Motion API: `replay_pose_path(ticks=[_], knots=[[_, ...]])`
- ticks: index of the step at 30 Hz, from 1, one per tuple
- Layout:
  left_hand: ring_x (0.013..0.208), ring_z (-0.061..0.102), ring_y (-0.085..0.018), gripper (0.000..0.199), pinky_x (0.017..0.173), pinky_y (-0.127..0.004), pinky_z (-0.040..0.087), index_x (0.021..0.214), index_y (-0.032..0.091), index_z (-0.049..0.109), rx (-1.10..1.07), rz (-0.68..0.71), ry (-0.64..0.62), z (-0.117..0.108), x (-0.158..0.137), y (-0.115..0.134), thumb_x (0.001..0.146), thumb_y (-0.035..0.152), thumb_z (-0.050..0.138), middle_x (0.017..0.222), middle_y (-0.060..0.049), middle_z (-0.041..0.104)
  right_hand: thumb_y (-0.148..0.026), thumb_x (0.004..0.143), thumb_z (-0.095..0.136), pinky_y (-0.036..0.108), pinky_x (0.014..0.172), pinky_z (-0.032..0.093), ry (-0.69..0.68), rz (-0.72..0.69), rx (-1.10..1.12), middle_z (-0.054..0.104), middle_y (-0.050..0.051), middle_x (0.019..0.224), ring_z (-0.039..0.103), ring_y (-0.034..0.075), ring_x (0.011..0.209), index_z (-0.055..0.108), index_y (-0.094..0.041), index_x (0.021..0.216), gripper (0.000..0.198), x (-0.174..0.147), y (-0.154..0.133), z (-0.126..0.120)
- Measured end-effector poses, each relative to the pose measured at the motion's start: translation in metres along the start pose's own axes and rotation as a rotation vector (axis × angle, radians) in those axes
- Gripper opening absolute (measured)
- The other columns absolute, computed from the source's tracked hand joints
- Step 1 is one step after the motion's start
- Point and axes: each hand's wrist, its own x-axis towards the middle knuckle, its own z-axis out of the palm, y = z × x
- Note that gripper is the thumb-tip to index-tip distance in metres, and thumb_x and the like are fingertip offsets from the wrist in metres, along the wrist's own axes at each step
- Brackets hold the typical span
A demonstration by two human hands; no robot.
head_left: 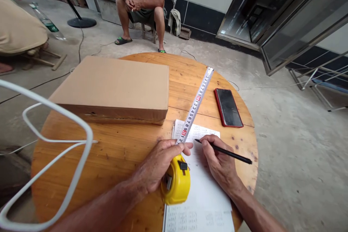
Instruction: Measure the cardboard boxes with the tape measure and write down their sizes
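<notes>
In my left hand [160, 163] is a yellow tape measure [178, 183], gripped where its blade leaves the case. The pulled-out white blade [193, 110] slants away across the table, its metal end near the far edge. My right hand [220, 161] pinches a black pen [231, 153], its tip pointing left above the paper. Under both hands lie white sheets of paper [209, 192] with handwritten rows. Left of the blade, a closed brown cardboard box [116, 83] rests on the table. A phone in a red case [228, 107] lies to the right of the blade.
The round wooden table [122, 156] fills the middle. White bent tubing [87, 145] crosses the left foreground. A seated person [144, 3] is beyond the table. A plastic bottle [49, 23] and a black stand base [81, 22] are on the floor at upper left.
</notes>
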Motion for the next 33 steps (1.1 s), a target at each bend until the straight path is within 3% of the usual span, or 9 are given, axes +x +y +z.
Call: replay_pose_path(ticks=[12,22,33], knots=[[0.057,0.055,-0.012,0.022,0.055,-0.023,0.039,0.076,0.016,0.061,0.049,-0.012,0.002,-0.0003,0.0004,0.0009,0.080,0.037,0.055,0.081,-0.009,0.072,-0.014,0.088,0.048,0.023,0.058,0.040,-0.023,-0.104,-0.077,0.056,-0.001,0.070,0.051,0.010,0.061,0.057,-0.018,0.083,0.011,0.0018,-0.0030,0.0018],[0.060,0.059,-0.010,0.020,0.057,-0.025,0.040,0.073,0.016,0.062,0.029,0.004,-0.004,-0.0026,0.0017,-0.0005,0.080,0.034,0.056,0.117,-0.008,0.064,-0.016,0.087,0.049,0.022,0.055,0.039,-0.019,-0.083,-0.069,0.056,-0.002,0.067,0.050,0.009,0.057,0.058,-0.018,0.081,0.011,0.0006,-0.0030,-0.0014],[0.060,0.059,-0.009,0.020,0.055,-0.024,0.041,0.073,0.016,0.062,0.021,0.002,-0.021,-0.0031,0.0022,-0.0006,0.081,0.033,0.056,0.120,-0.009,0.063,-0.017,0.087,0.050,0.022,0.056,0.040,-0.021,-0.063,-0.051,0.057,-0.002,0.068,0.051,0.010,0.058,0.059,-0.018,0.080,0.011,0.0039,-0.0042,0.0001]])
